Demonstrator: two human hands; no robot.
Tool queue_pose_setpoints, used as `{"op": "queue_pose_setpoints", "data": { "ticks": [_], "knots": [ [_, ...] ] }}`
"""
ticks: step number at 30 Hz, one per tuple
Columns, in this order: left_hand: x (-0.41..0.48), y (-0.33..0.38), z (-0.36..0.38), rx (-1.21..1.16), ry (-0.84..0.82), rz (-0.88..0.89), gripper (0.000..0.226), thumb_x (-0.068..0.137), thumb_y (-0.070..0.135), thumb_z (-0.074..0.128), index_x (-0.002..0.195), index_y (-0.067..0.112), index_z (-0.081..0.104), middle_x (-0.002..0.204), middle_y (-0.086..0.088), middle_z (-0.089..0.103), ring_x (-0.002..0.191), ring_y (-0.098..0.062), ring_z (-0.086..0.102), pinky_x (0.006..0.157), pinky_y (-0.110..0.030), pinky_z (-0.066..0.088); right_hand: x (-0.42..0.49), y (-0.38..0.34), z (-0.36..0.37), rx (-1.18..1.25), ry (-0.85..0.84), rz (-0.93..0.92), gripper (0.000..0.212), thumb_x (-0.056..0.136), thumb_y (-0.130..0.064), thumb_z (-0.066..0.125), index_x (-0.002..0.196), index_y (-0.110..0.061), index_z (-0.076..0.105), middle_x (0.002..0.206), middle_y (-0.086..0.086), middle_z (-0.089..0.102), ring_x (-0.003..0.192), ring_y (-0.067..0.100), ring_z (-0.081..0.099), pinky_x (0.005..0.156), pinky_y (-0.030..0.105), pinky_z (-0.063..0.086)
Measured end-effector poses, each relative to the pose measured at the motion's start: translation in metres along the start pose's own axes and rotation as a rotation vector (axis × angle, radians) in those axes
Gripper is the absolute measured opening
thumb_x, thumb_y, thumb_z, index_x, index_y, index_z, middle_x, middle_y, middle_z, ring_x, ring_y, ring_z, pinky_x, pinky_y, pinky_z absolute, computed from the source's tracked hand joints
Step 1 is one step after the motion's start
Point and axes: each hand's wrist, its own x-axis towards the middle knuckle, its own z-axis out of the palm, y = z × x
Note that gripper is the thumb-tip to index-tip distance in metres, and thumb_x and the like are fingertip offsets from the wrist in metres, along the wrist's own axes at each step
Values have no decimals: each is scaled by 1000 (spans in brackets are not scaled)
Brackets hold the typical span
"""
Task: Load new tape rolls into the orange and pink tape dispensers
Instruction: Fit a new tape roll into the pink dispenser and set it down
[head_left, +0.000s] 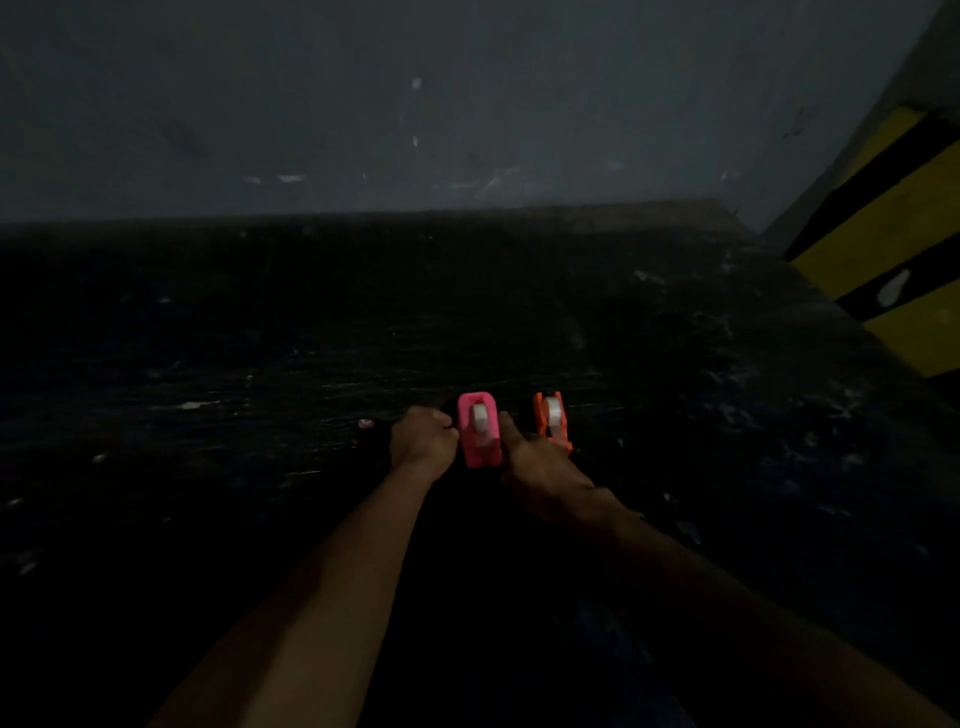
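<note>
Dim light, grain heavy. We are looking down on a dark, scuffed tabletop (260, 364); a grey wall (363, 104) is running along its far edge, and a yellow-and-black striped surface (893, 218) is flanking its right edge.

- 2 dispensers are sitting upright side by side, near each other but not touching, well short of the far edge and well in from the right edge.
- The pink dispenser (480, 447) is carrying a white tape roll (479, 415) in its cradle.
- The orange dispenser (540, 410), on the side nearer the right edge, is also showing a white roll (555, 413).
- The left hand (421, 436) is gripping the pink dispenser's left side, fingers curled tight against it.
- The right hand (540, 467) is sitting between the 2 dispensers, thumb lying along the pink one's right side. Its fingers are reaching toward the orange base and hiding its lower part; we are not able to tell whether they are closing on anything.
- 1 small pale pink scrap (365, 423) is lying on the tabletop, near the left hand on its outer side.
</note>
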Motion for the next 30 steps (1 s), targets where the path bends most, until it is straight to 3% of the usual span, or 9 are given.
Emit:
{"op": "queue_pose_setpoints", "data": {
  "ticks": [1,2,3,5,8,14,23,30],
  "knots": [
    [-15,1,-4,54,16,39,26,82,16,65,107,18,72,111,-9,73,106,-26,68,99,-36,52,-8,0,-6,-53,-12,4,70,95,-16,46,153,-13,6,151,19,35,136,30,39,117,31,25],
    [-32,2,-8,91,13,69,25,83,17,64,107,19,72,114,-6,72,109,-25,66,101,-34,50,-22,0,-13,-86,-26,-6,72,92,-13,51,152,-13,10,148,21,38,133,33,43,117,41,25],
    [-47,3,-10,125,16,98,25,84,17,63,107,19,73,116,-4,72,111,-24,65,101,-33,49,-37,-1,-20,-71,-28,12,68,91,-12,53,150,-14,19,146,21,39,130,34,46,113,43,30],
    [-77,5,-11,201,12,161,22,85,17,62,104,20,74,114,-3,72,108,-22,66,99,-34,50,-67,5,-31,-93,6,-5,56,91,-17,55,143,-15,34,144,17,41,123,33,51,103,40,41],
    [-125,10,-6,320,13,249,23,86,20,63,107,17,73,113,-7,72,105,-24,67,96,-34,53,-110,20,-38,-146,67,-15,49,89,-25,57,136,-17,44,140,16,45,123,33,51,101,39,43],
    [-207,19,21,492,-16,401,29,90,25,58,117,16,65,120,-12,65,109,-27,64,96,-38,53,-179,57,-45,-189,115,7,48,91,-30,55,136,-19,46,142,15,43,127,32,48,104,40,43],
    [-306,-16,79,676,-36,437,34,91,29,54,122,15,61,128,-13,59,117,-31,59,100,-41,49,-269,133,-21,-190,18,13,48,90,-26,54,136,-14,45,140,18,44,124,36,49,103,40,43],
    [-358,-69,110,818,-67,418,41,95,32,48,132,13,47,135,-13,46,122,-32,50,100,-41,45,-299,157,23,-151,-81,8,53,87,-29,59,136,-17,43,140,17,42,125,36,48,105,41,43]
  ]
}}
